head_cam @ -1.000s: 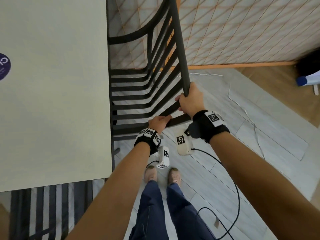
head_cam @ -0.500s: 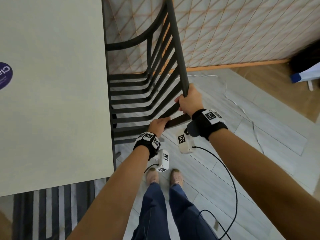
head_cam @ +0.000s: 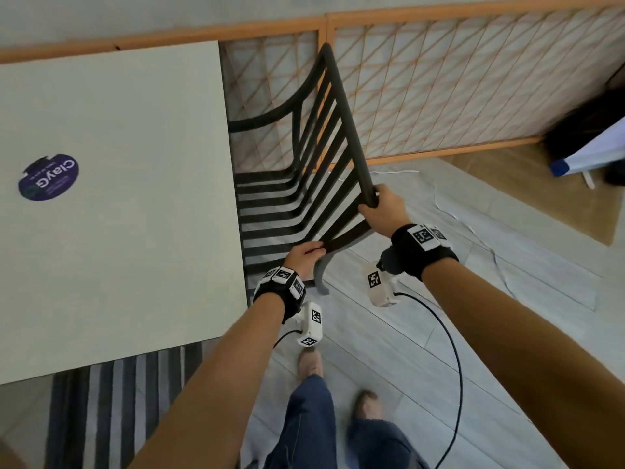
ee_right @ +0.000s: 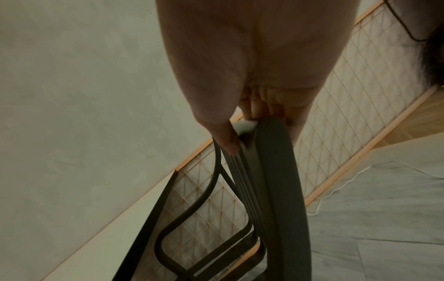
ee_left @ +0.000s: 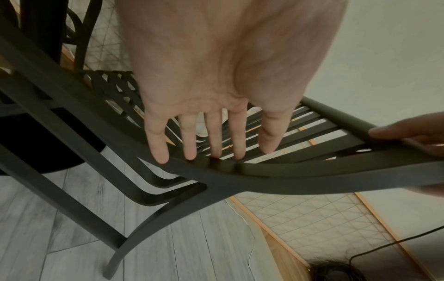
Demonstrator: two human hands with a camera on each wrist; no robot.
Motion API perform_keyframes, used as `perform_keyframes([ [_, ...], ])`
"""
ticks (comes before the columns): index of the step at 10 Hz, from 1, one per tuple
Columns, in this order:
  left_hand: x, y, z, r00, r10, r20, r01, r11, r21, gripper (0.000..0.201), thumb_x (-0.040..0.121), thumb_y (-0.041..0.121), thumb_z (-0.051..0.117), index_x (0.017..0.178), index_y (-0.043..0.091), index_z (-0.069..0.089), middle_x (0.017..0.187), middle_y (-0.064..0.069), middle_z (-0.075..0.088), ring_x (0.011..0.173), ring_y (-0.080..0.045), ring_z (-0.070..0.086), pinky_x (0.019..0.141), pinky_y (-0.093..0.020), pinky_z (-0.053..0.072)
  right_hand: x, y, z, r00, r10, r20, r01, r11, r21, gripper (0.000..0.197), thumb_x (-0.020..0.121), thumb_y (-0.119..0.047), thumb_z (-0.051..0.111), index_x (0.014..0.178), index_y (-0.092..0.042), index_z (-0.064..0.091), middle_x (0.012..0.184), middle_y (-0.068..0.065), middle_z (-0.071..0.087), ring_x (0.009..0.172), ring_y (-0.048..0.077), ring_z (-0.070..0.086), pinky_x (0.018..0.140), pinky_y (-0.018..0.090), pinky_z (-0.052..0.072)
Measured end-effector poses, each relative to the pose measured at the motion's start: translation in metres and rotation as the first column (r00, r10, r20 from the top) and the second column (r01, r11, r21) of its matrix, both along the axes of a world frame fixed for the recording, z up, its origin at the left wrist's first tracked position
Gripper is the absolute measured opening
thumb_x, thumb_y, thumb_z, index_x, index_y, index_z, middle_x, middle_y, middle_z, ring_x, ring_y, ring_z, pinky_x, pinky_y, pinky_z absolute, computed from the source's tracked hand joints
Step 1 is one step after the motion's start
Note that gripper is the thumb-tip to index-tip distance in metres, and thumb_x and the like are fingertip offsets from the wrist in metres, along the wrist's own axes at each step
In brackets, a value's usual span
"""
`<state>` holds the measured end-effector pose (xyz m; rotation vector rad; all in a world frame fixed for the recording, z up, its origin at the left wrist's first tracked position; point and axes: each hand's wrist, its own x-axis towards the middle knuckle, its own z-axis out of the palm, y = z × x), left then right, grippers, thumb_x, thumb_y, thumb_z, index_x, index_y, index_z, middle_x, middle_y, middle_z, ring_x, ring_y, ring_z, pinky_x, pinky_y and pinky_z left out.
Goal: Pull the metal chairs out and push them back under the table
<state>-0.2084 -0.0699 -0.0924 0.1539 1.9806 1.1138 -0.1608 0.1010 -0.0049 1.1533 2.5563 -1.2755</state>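
- Dark metal is under both hands: the fingers (ee_left: 236,140) of the left hand (head_cam: 303,257) lie nearly straight over the curved armrest of the metal chair (head_cam: 297,198), tips pressed on the bar, thumb alongside rather than wrapped under it.
- The right hand (head_cam: 385,209) is curled tight round the near end of the chair's rounded top rail; the right wrist view shows the thumb on one side of the rail and the knuckles folded over the other.
- Both forearms reach forward and down to the chair, left lower on the armrest, right higher on the rail; each wrist carries a black band with a white marked block.
- The chair's slatted seat runs under the edge of the pale table (head_cam: 118,198), its back clear of the tabletop.
- A round purple sticker (head_cam: 49,177) lies on the tabletop, well away from the chair.
- A second slatted chair (head_cam: 111,401) shows below the table's near edge.
- Beyond the chair stands a wood-framed lattice screen (head_cam: 456,89); below it, grey plank floor (head_cam: 389,350) with a black cable (head_cam: 453,350) looping near the person's feet.
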Motion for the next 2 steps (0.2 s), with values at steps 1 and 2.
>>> perform_keyframes([
  [1, 0.014, -0.014, 0.006, 0.996, -0.065, -0.063, 0.063, 0.997, -0.041, 0.042, 0.094, 0.019, 0.053, 0.133, 0.006, 0.053, 0.139, -0.012, 0.053, 0.131, -0.027, 0.048, 0.101, -0.024, 0.037, 0.016, -0.002, 0.016, 0.998, 0.051, -0.041, -0.049, 0.998, 0.033, 0.047, 0.091, -0.016, 0.059, 0.134, -0.007, 0.045, 0.123, 0.018, 0.062, 0.109, 0.033, 0.061, 0.089, 0.039, 0.05],
  [2, 0.038, -0.033, 0.016, 0.994, 0.035, -0.108, -0.038, 0.999, -0.025, 0.041, 0.091, 0.015, 0.056, 0.131, 0.004, 0.055, 0.138, -0.012, 0.054, 0.128, -0.026, 0.049, 0.103, -0.025, 0.034, 0.042, -0.003, 0.039, 0.988, 0.094, -0.121, -0.088, 0.995, 0.053, 0.05, 0.092, -0.019, 0.059, 0.138, -0.008, 0.044, 0.135, 0.015, 0.055, 0.119, 0.031, 0.056, 0.094, 0.037, 0.046],
])
